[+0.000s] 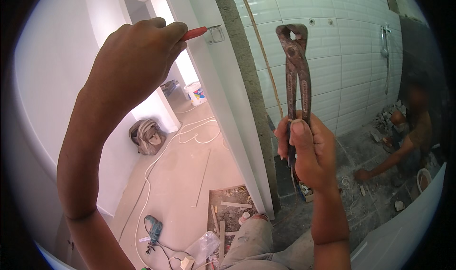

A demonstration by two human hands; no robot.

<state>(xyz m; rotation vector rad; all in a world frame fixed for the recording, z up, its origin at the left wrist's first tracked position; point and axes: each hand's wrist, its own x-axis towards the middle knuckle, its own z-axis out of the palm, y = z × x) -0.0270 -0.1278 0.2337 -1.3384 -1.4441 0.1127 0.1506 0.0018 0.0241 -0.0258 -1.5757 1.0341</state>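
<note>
Left hand (136, 58) curled around red tool (195, 33), held near metal plate (216, 34) in frame (232, 87), pincers (293, 55) gripped upright by curled right hand (317, 152)

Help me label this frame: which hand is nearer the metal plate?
Left. The left hand with a red tool is just left of the plate; the right hand, holding pincers, is farther, below and right.

- Pincers (292, 53), right: rough, dull, brown-stained metal is seen.
- Red handle (194, 33), left: a smooth, plastic-like surface is presented.
- Latch plate (219, 34): shiny metal is set against the smooth, painted-looking door frame (232, 89).
- Wall tiles (327, 61), far right: a glossy finish is shown.
- Bag (203, 245), near: clear, wrinkled plastic is seen.
</note>
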